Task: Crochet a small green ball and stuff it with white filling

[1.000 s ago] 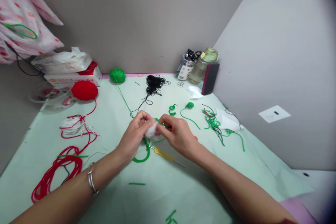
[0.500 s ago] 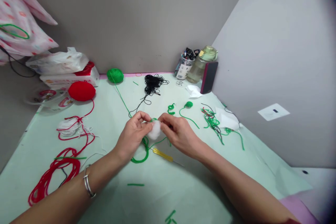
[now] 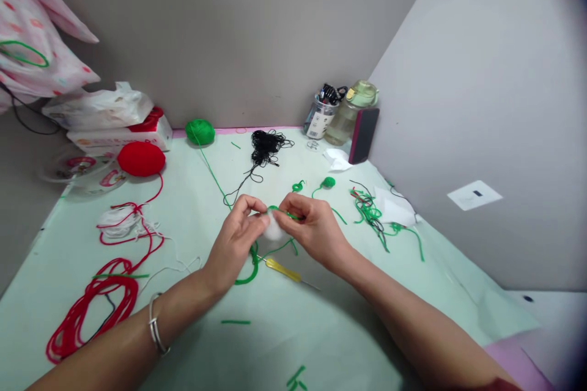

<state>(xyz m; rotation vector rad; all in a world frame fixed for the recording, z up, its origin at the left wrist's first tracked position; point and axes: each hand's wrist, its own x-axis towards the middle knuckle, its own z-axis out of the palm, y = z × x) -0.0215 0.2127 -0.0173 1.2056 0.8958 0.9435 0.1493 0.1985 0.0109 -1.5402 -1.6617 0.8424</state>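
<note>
A tuft of white fluffy stuffing (image 3: 274,230) hangs between my two hands, under a small green yarn piece (image 3: 273,208) that the fingers mostly hide. My left hand (image 3: 236,238) is closed, thumb and forefinger pinching the left edge of the green piece beside the fluff. From the other side, my right hand (image 3: 316,227) is closed on the green piece too, with a bit of green showing along its thumb. Below the hands, a loop of green yarn (image 3: 250,275) rests on the table near a crochet hook with a yellow handle (image 3: 283,270).
Red yarn loops (image 3: 92,311), white yarn (image 3: 119,223) and a red yarn ball (image 3: 141,159) lie left. Behind are a green ball (image 3: 200,132) and black yarn (image 3: 266,146). A phone (image 3: 364,135), bottle (image 3: 343,122) and green scraps (image 3: 369,211) are right.
The white fluff sits slightly lower between my fingers, and more green shows by my right thumb. My right fingers have shifted on the piece. The view has moved slightly.
</note>
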